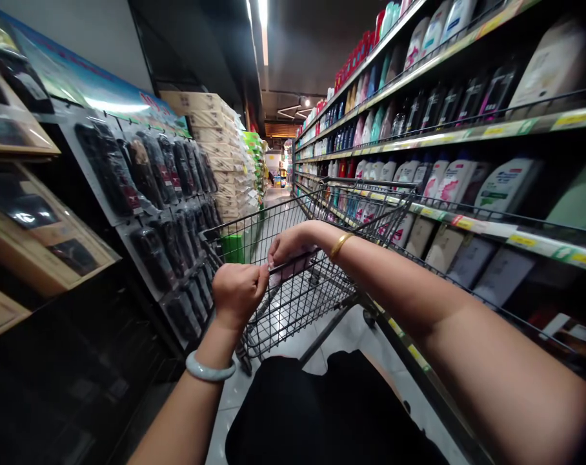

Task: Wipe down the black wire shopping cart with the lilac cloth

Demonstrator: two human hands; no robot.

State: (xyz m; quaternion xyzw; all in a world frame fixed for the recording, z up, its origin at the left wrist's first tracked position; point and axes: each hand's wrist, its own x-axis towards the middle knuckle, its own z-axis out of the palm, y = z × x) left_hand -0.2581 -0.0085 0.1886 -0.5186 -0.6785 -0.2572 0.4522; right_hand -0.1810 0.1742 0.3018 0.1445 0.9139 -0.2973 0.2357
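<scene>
A black wire shopping cart (293, 316) stands in front of me, at an angle across the aisle. My left hand (239, 287), with a pale bangle on its wrist, is closed in a fist around the dark bar at the cart's near rim. My right hand (288, 248), a gold bracelet above it, bends over the same bar. Its fingers pinch together close to my left thumb; what is between them, if anything, is too small to make out. Just below my right hand shows a pinkish thing (300, 261), partly hidden, its kind unclear.
Shelves of shampoo bottles (455, 181) run along the right side, close to the cart. On the left hang packaged black brushes or combs (167, 168), with boxed goods (55, 226) nearer me. Stacked cartons (220, 148) stand farther along. Pale tiles (341, 336) cover the floor.
</scene>
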